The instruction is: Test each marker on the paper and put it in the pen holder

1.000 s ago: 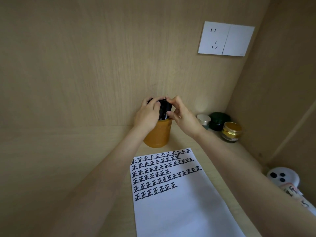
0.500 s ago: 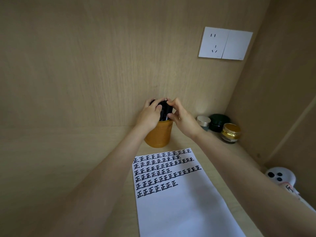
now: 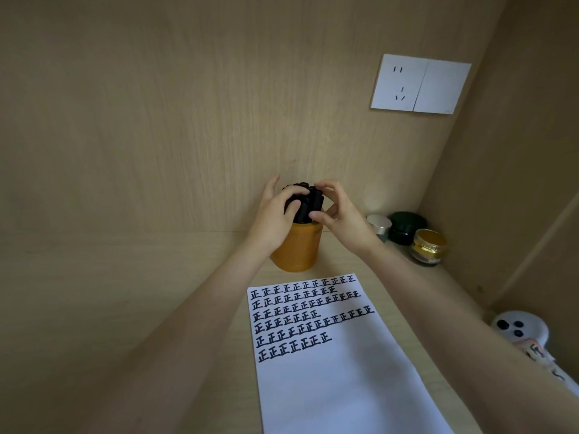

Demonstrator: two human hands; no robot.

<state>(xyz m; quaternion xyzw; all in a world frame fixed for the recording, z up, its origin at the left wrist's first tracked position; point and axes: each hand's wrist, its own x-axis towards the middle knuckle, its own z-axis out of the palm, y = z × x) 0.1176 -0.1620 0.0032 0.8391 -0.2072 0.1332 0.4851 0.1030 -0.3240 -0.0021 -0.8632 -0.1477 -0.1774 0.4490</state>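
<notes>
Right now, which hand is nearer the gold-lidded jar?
Right. The right hand is at the markers in the pen holder, on the gold-lidded jar side; the left hand is on the holder's far side.

Markers (image 3: 305, 203) in pen holder (image 3: 297, 249); paper (image 3: 329, 371) before it.

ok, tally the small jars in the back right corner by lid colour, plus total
Silver-lidded small jar: 1
Dark green round jar: 1
Gold-lidded glass jar: 1
Total: 3
</notes>
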